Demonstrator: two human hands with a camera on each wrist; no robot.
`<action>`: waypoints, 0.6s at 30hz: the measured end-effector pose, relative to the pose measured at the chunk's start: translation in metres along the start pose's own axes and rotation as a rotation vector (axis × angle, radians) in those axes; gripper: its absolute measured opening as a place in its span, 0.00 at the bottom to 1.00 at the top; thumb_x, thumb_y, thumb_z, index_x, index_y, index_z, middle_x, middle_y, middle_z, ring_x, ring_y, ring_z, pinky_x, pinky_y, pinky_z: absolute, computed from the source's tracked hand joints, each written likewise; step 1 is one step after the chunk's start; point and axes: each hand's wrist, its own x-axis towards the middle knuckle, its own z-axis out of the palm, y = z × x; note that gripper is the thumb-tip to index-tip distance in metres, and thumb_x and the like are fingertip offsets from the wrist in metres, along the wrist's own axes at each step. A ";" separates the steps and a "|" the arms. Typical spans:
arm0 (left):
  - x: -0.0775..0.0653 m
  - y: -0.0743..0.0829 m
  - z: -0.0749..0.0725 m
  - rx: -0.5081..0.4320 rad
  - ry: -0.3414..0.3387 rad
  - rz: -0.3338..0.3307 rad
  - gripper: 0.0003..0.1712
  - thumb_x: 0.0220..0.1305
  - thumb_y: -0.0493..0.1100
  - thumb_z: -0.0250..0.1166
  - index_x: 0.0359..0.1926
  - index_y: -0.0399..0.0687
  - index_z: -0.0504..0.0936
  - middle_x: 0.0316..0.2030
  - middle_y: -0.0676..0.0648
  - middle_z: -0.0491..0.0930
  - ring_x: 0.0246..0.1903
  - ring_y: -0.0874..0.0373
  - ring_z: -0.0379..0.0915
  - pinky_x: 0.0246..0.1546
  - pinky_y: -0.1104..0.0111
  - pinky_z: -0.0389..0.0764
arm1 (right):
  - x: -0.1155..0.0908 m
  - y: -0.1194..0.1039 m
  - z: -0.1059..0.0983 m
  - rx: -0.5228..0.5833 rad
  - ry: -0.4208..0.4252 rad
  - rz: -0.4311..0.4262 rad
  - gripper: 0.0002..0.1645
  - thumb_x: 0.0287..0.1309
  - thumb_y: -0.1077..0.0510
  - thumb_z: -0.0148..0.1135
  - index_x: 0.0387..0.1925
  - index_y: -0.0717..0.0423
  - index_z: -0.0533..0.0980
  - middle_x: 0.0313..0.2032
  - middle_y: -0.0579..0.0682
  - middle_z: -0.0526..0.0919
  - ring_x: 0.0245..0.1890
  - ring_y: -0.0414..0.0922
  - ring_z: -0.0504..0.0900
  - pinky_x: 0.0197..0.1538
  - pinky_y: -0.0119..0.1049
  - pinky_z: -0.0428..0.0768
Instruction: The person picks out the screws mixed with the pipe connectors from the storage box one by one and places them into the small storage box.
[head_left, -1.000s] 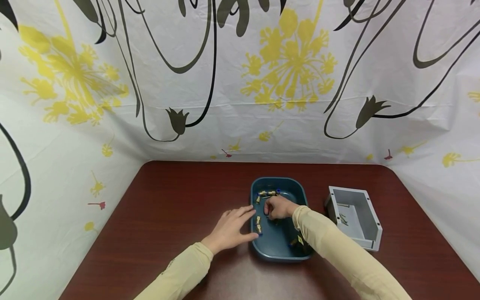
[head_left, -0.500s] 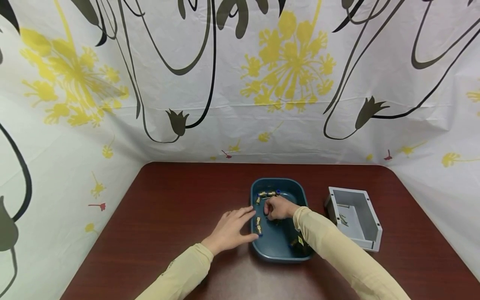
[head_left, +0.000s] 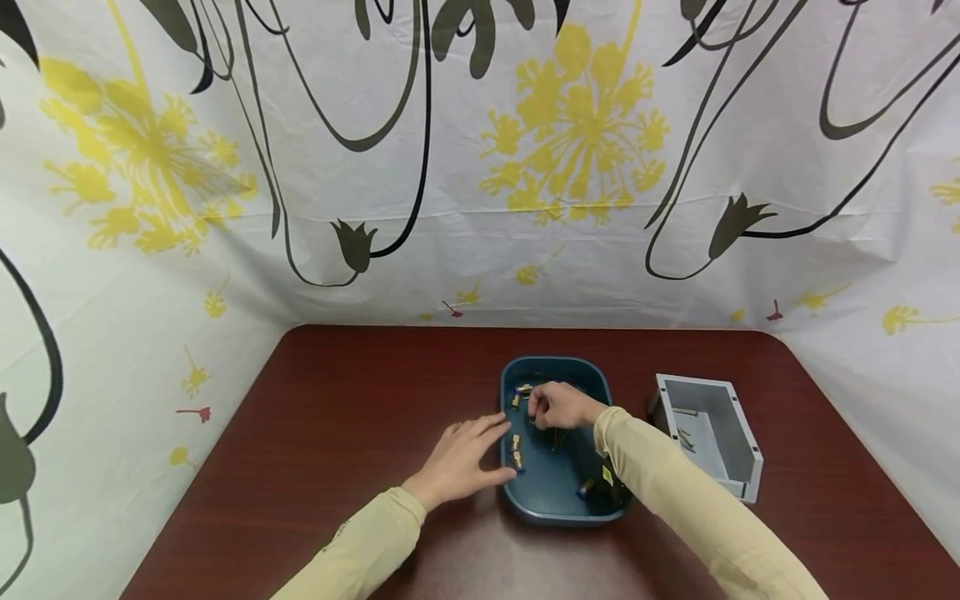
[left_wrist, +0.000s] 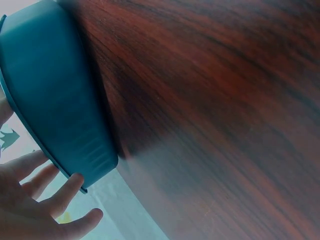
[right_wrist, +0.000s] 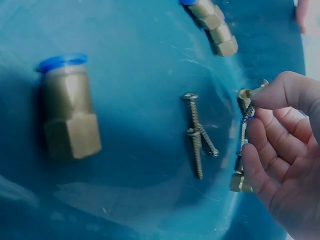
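My right hand [head_left: 561,406] is over the blue plastic bin [head_left: 551,510]. In the right wrist view its thumb and finger pinch a screw [right_wrist: 244,131]. Several other screws [right_wrist: 196,142] lie together on the bin's floor. A brass fitting with a blue collar [right_wrist: 72,112] lies apart from them, and more brass fittings [head_left: 517,450] line the bin's left side. At the left rim, my left hand [head_left: 465,457] rests with fingers spread; in the left wrist view its fingertips [left_wrist: 75,181] are at the rim.
To the right of the bin stands a grey open box [head_left: 723,433] with several screws [head_left: 686,439] inside. Both containers sit on a dark red-brown wooden table [head_left: 375,392]. A patterned cloth [head_left: 420,167] hangs behind and beside the table.
My right hand has risen slightly from the bin floor with a screw, and its forearm has shifted a little right, uncovering screws below. The left hand stays in place.
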 end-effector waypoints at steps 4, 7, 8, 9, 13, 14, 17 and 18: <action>0.000 0.000 0.001 -0.002 -0.002 -0.003 0.39 0.54 0.62 0.57 0.62 0.49 0.64 0.61 0.50 0.59 0.56 0.52 0.59 0.53 0.50 0.57 | -0.002 -0.001 -0.007 0.026 -0.010 -0.035 0.08 0.43 0.70 0.54 0.28 0.58 0.73 0.21 0.46 0.74 0.19 0.41 0.69 0.26 0.34 0.69; 0.000 0.000 0.001 -0.004 -0.003 -0.003 0.38 0.54 0.62 0.58 0.62 0.48 0.64 0.61 0.50 0.59 0.56 0.52 0.59 0.53 0.50 0.57 | -0.003 -0.003 -0.014 0.049 -0.011 -0.063 0.08 0.45 0.70 0.53 0.29 0.60 0.73 0.21 0.46 0.74 0.19 0.41 0.69 0.26 0.35 0.69; 0.000 0.000 0.001 -0.004 -0.004 -0.003 0.38 0.54 0.62 0.58 0.62 0.49 0.64 0.61 0.50 0.59 0.56 0.52 0.59 0.53 0.50 0.57 | -0.004 -0.004 -0.016 0.055 -0.007 -0.070 0.07 0.45 0.70 0.53 0.30 0.60 0.73 0.22 0.46 0.74 0.20 0.41 0.70 0.27 0.35 0.69; 0.000 0.000 0.000 -0.003 -0.005 -0.003 0.38 0.54 0.62 0.58 0.62 0.49 0.64 0.61 0.50 0.59 0.56 0.52 0.59 0.53 0.50 0.57 | -0.004 -0.004 -0.018 0.059 -0.003 -0.078 0.07 0.45 0.70 0.53 0.30 0.60 0.73 0.22 0.46 0.74 0.20 0.41 0.70 0.27 0.35 0.69; 0.000 0.001 0.000 0.004 -0.003 0.001 0.39 0.53 0.62 0.58 0.62 0.48 0.64 0.61 0.50 0.59 0.56 0.52 0.59 0.52 0.50 0.57 | -0.006 -0.006 -0.025 0.058 0.010 -0.097 0.07 0.46 0.69 0.54 0.31 0.63 0.73 0.23 0.46 0.75 0.21 0.42 0.71 0.29 0.36 0.70; 0.000 0.001 -0.001 0.007 -0.003 0.001 0.39 0.53 0.62 0.58 0.62 0.49 0.64 0.61 0.50 0.59 0.56 0.52 0.59 0.52 0.50 0.58 | -0.007 -0.006 -0.027 0.058 0.010 -0.099 0.07 0.47 0.69 0.54 0.31 0.63 0.73 0.23 0.46 0.75 0.22 0.42 0.71 0.30 0.36 0.70; 0.001 0.000 0.000 0.015 -0.002 0.002 0.39 0.53 0.63 0.57 0.62 0.48 0.64 0.61 0.50 0.59 0.56 0.52 0.60 0.52 0.50 0.58 | -0.008 -0.006 -0.032 0.076 0.007 -0.105 0.06 0.48 0.69 0.54 0.32 0.65 0.72 0.24 0.47 0.75 0.23 0.42 0.71 0.30 0.36 0.70; 0.001 0.000 0.000 0.016 -0.002 0.003 0.39 0.53 0.63 0.57 0.62 0.48 0.64 0.61 0.50 0.59 0.56 0.52 0.60 0.52 0.50 0.58 | -0.009 -0.006 -0.034 0.078 0.011 -0.108 0.06 0.48 0.69 0.54 0.32 0.65 0.72 0.24 0.47 0.75 0.23 0.42 0.71 0.30 0.36 0.70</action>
